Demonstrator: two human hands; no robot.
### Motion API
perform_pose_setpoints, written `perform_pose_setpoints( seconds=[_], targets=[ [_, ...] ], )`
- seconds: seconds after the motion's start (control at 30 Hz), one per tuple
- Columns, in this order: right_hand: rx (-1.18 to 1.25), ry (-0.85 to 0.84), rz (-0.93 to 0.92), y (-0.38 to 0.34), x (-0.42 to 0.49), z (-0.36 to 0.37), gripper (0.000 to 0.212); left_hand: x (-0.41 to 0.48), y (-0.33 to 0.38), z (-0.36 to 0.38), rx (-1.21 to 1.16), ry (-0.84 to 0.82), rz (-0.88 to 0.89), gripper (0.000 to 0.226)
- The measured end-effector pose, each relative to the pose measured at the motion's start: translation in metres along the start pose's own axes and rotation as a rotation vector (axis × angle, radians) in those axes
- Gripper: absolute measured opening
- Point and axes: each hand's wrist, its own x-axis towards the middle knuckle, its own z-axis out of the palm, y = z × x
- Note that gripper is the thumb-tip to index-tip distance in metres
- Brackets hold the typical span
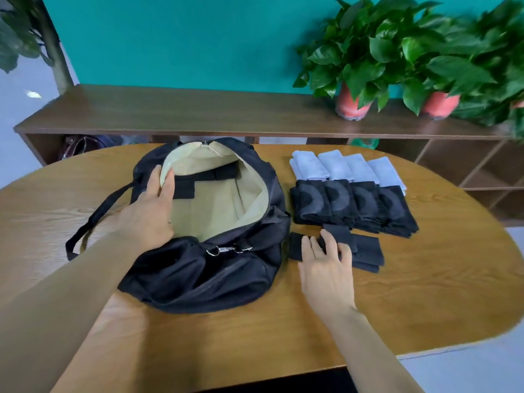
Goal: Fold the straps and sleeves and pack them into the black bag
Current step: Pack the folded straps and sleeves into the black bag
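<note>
With left fingers [153, 181] pinching the bag [204, 273] open, curl flat right fingers [315, 246] round the strap [367, 246] and lift.

My left hand [150, 211] holds the open bag's [198, 273] rim; right of it, my right hand [326, 268] rests on folded straps [367, 249], with two rows of folded sleeves [351, 205] just beyond its fingertips.
</note>
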Motion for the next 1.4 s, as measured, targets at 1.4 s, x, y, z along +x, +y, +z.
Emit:
perform_pose_setpoints(
  seconds=[1.4],
  targets=[
    [-0.087,-0.260,-0.289,-0.171,0.178,0.019,0.041,-0.002,-0.008,-0.010,-0.008,0.117,0.097,0.107]
  ],
)
